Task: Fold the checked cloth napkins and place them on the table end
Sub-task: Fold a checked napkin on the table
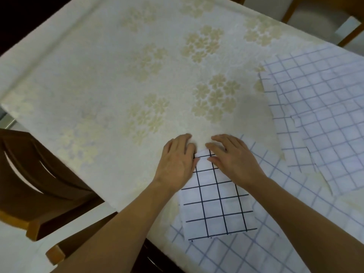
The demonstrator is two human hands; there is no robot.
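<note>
From the head view, the folded napkin (216,201), white with dark grid lines, lies at the near edge of the table (98,85), its long axis running from the person's body out toward the middle of the table, tilted a little to the left at its far end. It rests on top of a larger napkin laid flat (275,223), faint blue checks showing all round it on the right and near sides. Both hands sit at the far, narrow end of the folded piece: the left hand (177,158) lies palm down with straight fingers on its left far corner, partly on the flowered tablecloth, and the right hand (234,154) lies flat on the right far corner, fingers extended and pointing left. Neither hand pinches anything; they press and smooth. The two hands are just beside each other, a narrow strip of checked cloth showing between them. A pile of unfolded napkins (325,105) lies well apart to the right, nearer the right hand. Judging by this, the folded piece is ready to be lifted from its far end, and either hand is equally near. A wooden chair (39,174) stands at the left.
</note>
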